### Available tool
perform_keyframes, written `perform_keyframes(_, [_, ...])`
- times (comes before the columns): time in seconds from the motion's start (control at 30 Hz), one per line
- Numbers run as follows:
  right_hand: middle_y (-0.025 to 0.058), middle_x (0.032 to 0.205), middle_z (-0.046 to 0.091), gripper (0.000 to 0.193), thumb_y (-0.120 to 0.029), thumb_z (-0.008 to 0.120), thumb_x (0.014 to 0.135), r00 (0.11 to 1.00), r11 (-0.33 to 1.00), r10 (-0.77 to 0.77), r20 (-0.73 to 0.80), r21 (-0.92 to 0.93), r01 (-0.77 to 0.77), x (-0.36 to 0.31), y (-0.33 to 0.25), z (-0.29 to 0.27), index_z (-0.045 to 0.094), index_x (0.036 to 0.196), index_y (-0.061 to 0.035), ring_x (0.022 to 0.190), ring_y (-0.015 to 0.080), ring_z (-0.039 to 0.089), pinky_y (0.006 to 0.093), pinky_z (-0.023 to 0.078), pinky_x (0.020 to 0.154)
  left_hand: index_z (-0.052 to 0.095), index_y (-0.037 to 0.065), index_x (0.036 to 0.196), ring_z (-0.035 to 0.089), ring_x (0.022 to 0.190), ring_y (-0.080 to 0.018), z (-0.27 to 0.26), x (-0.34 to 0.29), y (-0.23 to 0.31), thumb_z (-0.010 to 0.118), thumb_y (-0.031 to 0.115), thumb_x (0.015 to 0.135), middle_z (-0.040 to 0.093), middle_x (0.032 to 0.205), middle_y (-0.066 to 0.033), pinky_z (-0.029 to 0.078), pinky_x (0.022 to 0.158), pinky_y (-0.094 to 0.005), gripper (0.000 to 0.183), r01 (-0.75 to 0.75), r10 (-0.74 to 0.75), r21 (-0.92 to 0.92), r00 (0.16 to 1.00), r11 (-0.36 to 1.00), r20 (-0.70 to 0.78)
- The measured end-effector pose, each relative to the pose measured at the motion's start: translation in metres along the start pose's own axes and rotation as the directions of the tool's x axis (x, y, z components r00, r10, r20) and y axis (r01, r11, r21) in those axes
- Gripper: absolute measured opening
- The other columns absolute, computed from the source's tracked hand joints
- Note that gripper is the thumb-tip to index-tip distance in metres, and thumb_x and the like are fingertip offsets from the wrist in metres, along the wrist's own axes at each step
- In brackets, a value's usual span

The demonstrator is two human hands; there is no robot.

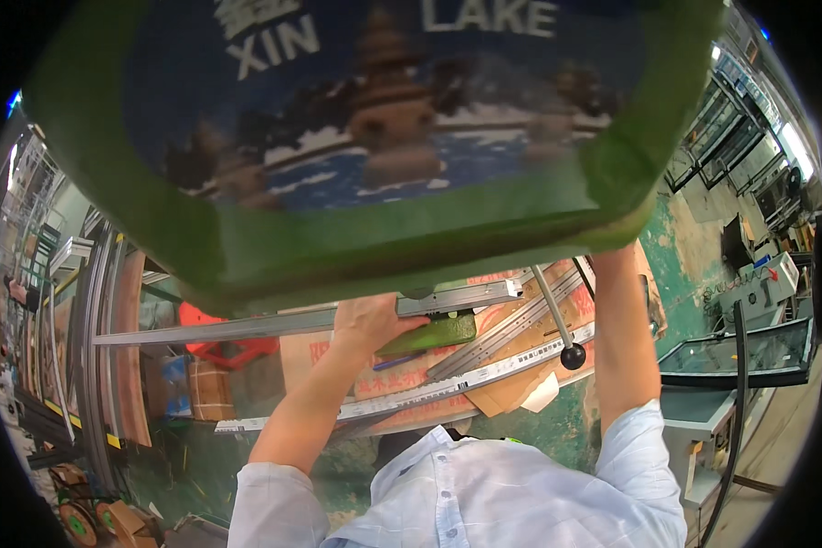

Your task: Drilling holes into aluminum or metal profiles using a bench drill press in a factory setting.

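Note:
My left hand (370, 324) is closed around a long silver metal profile (237, 329), its thumb lying along the near side and its other fingers mostly hidden. The profile runs left from under a large green machine housing (402, 251) with a picture on its front, which fills the upper view. Below the profile shows a green machine base (434, 333). My right forearm (623, 338) reaches up behind the housing's right edge, so the right hand is hidden. Left of that forearm, a metal lever (548, 297) ends in a black ball knob (573, 356).
More metal profiles (484, 365) lie across the cardboard-covered bench (315, 361). A red object (233, 342) sits at its left, near upright dark profiles (91, 301). A glazed dark frame (740, 352) rests at right beside a grey cabinet (703, 416). A wheeled cart (87, 521) stands lower left.

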State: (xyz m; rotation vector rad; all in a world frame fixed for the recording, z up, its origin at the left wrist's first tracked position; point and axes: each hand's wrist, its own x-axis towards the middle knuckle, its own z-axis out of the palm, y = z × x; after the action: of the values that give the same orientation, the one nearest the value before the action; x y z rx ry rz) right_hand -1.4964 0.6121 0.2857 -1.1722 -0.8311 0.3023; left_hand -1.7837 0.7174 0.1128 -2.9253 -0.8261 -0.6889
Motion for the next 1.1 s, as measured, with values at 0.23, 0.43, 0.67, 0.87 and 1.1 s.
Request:
perform_keyframes(0.23, [0.0088, 0.106, 0.067, 0.043, -0.035, 0.054, 0.106, 0.962, 0.923, 0.261, -0.079, 0.313, -0.225, 0.067, -0.081, 0.077, 0.059, 0.123, 0.0041, 0.093, 0.0167, 0.062, 0.0301, 0.049, 0.090, 0.073, 0.008, 0.095, 0.071, 0.080, -0.0290, 0.005, -0.003, 0.001, 0.077, 0.073, 0.070, 0.071, 0.081, -0.0109, 0.056, 0.068, -0.0423, 0.070, 0.111, -0.117, 0.037, 0.971, 0.993, 0.208])
perform_keyframes(0.43, [0.0087, 0.103, 0.066, 0.039, -0.033, 0.054, 0.106, 0.983, 0.937, 0.136, -0.123, 0.340, -0.086, 0.056, -0.084, 0.075, 0.059, 0.119, 0.0037, 0.088, 0.0159, 0.060, 0.0295, 0.049, 0.086, 0.071, 0.005, 0.085, 0.070, 0.085, -0.0273, 0.005, -0.003, 0.001, 0.075, 0.075, 0.071, 0.071, 0.081, -0.0110, 0.055, 0.071, -0.0424, 0.071, 0.122, -0.124, 0.025, 0.973, 0.992, 0.195])
perform_keyframes(0.67, [0.0087, 0.100, 0.064, 0.035, -0.030, 0.053, 0.105, 0.983, 0.936, -0.027, -0.182, 0.341, 0.089, 0.051, -0.085, 0.071, 0.060, 0.115, 0.0032, 0.083, 0.0150, 0.057, 0.0288, 0.048, 0.082, 0.071, 0.006, 0.085, 0.069, 0.085, -0.0267, 0.003, -0.001, 0.001, 0.075, 0.075, 0.071, 0.069, 0.082, -0.0094, 0.055, 0.072, -0.0421, 0.070, 0.139, -0.140, 0.020, 0.963, 0.990, 0.232])
perform_keyframes(0.87, [0.0086, 0.097, 0.063, 0.032, -0.028, 0.052, 0.105, 0.953, 0.916, -0.193, -0.235, 0.305, 0.261, 0.036, -0.083, 0.070, 0.060, 0.111, 0.0028, 0.079, 0.0142, 0.055, 0.0281, 0.047, 0.078, 0.071, 0.006, 0.082, 0.068, 0.085, -0.0266, 0.003, -0.001, 0.002, 0.075, 0.074, 0.071, 0.069, 0.083, -0.0092, 0.055, 0.072, -0.0420, 0.069, 0.156, -0.162, 0.044, 0.951, 0.987, 0.262])
perform_keyframes(1.1, [0.0085, 0.093, 0.062, 0.029, -0.025, 0.051, 0.105, 0.803, 0.846, -0.529, -0.276, -0.101, 0.523, 0.014, -0.077, 0.069, 0.060, 0.106, 0.0024, 0.074, 0.0133, 0.052, 0.0274, 0.046, 0.074, 0.072, 0.003, 0.082, 0.071, 0.078, -0.0291, 0.001, -0.002, 0.002, 0.078, 0.075, 0.068, 0.070, 0.078, -0.0102, 0.056, 0.067, -0.0415, 0.073, 0.134, -0.138, 0.031, 0.969, 0.990, 0.205])
